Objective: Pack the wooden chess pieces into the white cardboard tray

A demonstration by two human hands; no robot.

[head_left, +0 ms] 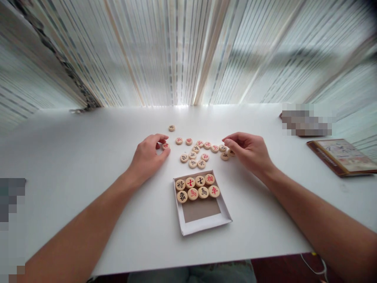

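My left hand (149,154) is closed around a red-marked Chinese chess piece (165,146), thumb and fingertips at its edges. My right hand (250,151) curls its thumb and forefinger together over the right end of the loose pieces. Close under its fingertips lie black-marked pieces, one (223,148) and another (225,156); a further one is partly hidden by the thumb. Whether anything sits in that pinch I cannot make out. Between the hands are several loose red and black pieces (192,163). Nearer me stands a shallow open box (203,227) with two rows of pieces (193,193) at its far end.
One black-marked piece (171,128) lies apart at the back. A brown-edged booklet (344,157) and a blurred-out item (306,121) are on the right of the white table (73,157). Striped curtains (153,55) hang along the far edge. A white cable (316,271) shows below the front edge.
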